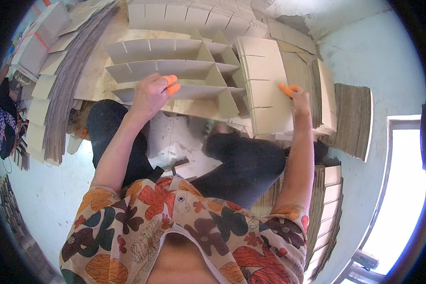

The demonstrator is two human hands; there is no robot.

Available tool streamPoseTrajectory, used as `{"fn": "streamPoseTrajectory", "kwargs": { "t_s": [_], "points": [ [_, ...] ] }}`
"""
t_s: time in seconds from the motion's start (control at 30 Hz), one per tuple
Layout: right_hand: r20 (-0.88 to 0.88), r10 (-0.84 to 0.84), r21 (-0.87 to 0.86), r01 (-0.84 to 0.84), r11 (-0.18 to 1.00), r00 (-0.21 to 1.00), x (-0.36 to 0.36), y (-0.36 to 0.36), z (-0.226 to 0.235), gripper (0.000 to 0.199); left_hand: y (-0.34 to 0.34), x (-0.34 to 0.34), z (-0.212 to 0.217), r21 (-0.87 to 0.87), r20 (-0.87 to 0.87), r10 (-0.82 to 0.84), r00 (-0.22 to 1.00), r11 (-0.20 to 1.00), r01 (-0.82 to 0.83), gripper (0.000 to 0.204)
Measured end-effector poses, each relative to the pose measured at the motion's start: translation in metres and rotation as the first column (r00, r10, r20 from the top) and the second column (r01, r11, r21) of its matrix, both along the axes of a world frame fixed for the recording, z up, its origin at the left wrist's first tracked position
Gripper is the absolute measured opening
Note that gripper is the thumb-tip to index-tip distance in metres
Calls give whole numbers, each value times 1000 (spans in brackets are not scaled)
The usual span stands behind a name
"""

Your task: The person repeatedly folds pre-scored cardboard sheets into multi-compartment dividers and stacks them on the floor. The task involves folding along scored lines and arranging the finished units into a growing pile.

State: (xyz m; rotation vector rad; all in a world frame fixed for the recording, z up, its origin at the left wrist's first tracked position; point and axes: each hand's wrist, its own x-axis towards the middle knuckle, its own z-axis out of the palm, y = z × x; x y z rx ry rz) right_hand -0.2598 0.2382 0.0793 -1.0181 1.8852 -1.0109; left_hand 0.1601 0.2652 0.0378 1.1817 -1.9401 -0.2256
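A cardboard divider grid [175, 69] of slotted strips stands partly assembled before me, with three long strips and short cross strips at its right end. My left hand [151, 93] is closed over the nearest long strip, its palm side hidden. Orange covers sit on two of its fingertips. Right of the grid lies a stack of slotted cardboard strips [265, 87]. My right hand [299, 100] is at that stack's right edge, fingers bent in a pinch on the top strip and orange covers on the fingertips.
More slotted cardboard [189, 16] is piled behind the grid. Tall cardboard stacks [57, 85] line the left, and others [348, 118] stand at the right near the wall. A strip stack [326, 203] is beside my right knee. My knees are below the wooden work surface [97, 71].
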Motion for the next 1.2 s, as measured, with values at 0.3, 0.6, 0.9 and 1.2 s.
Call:
{"fn": "streamPoseTrajectory", "kwargs": {
  "t_s": [0.3,0.6,0.9,1.2],
  "points": [
    [132,-129,-392,172,904,983,-14,5,26,25,6,6,3,-71,-11,20,1000,997,-21,23],
    [-576,-48,-576,-364,732,816,110,4,92,31,1,11,-10,-1,107,-47,993,999,48,23],
    [-797,147,-351,-646,678,586,214,-16,64,29,-11,9,-41,53,83,-78,993,996,73,13],
    [-799,213,-350,-724,595,562,224,-38,39,24,-12,3,-38,-46,70,-39,997,998,42,2]
  ]
}}
